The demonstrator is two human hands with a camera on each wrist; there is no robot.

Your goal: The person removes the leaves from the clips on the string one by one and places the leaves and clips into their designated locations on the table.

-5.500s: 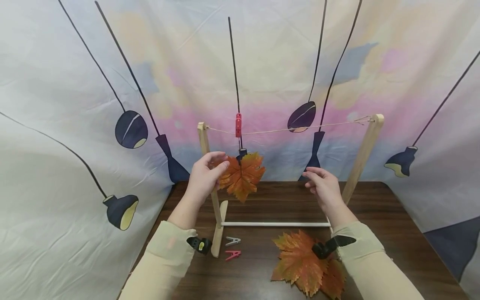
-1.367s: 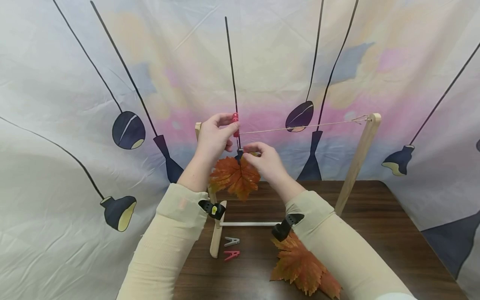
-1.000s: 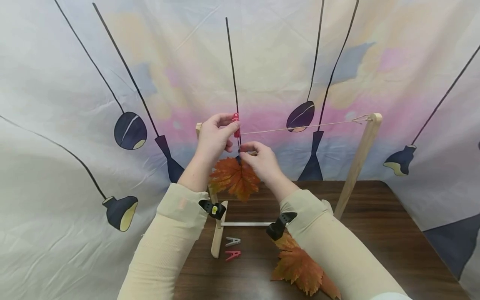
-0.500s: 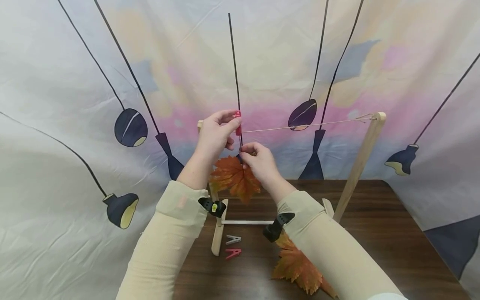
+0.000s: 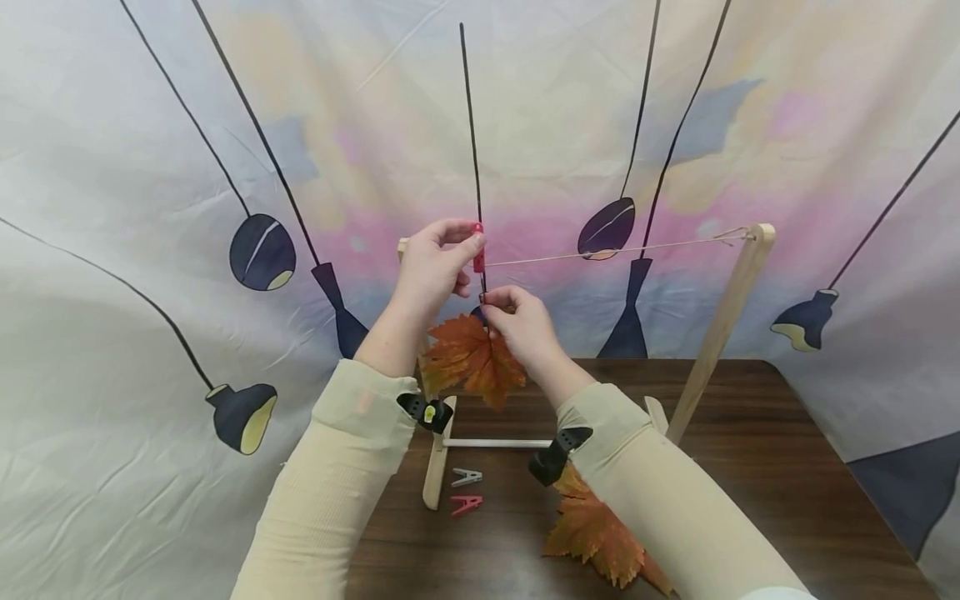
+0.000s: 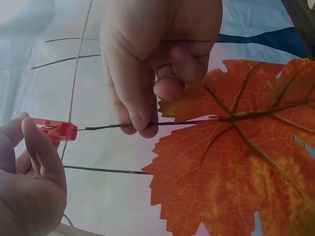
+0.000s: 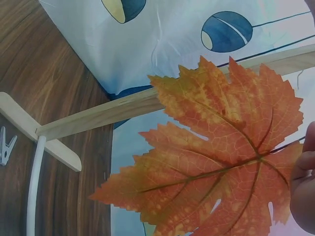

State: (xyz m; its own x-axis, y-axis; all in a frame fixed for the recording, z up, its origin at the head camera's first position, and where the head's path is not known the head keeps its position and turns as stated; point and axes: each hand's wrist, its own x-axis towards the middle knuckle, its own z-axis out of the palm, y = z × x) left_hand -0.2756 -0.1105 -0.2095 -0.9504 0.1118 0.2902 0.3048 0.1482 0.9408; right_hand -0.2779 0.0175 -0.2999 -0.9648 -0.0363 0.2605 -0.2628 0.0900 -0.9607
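My left hand [image 5: 431, 267] pinches a red clothespin [image 5: 478, 250] on the string between thumb and fingers. Below it, the thumb and fingertips of my right hand [image 5: 521, 325] pinch the thin dark stem of an orange artificial maple leaf [image 5: 476, 358]. The left wrist view shows the stem [image 6: 172, 123] running from the clothespin's tip [image 6: 69, 131] down to the leaf. Whether the clothespin's jaws are parted is too small to tell. In the right wrist view the leaf [image 7: 221, 162] hangs before the wooden post, and the right hand [image 7: 302, 191] shows only at the edge.
A wooden frame with a right post [image 5: 720, 333], a string [image 5: 562, 257] and a white bottom bar [image 5: 495, 443] stands on the dark table [image 5: 750, 483]. Grey [image 5: 467, 477] and pink clothespins [image 5: 467, 504] lie front left. More leaves [image 5: 596, 533] lie partly under the right forearm.
Earlier both hands were apart, and the leaf hung from the clothespin. The left hand has risen to grip the clothespin; the right has moved left to pinch the stem. Lately they barely moved.
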